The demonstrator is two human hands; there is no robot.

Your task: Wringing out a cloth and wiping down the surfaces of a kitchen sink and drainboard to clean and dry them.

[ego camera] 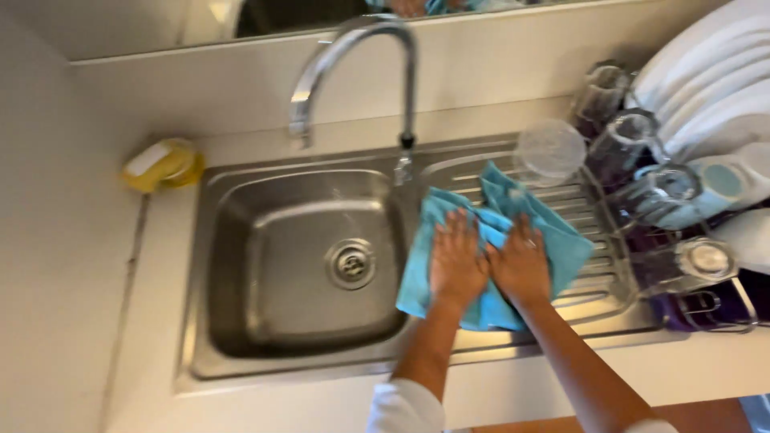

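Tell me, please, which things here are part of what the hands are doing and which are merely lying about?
In use:
- left hand and right hand, both flat on the blue cloth
- ribbed draining board under the cloth

Lying about:
- sink basin
- tap
- yellow sponge
- glasses and white plates in the rack

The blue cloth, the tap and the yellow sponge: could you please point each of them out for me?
blue cloth (417, 277): head view, on its left edge beside the left hand.
tap (353, 36): head view, on the top of its curved spout.
yellow sponge (160, 164): head view, on its middle.
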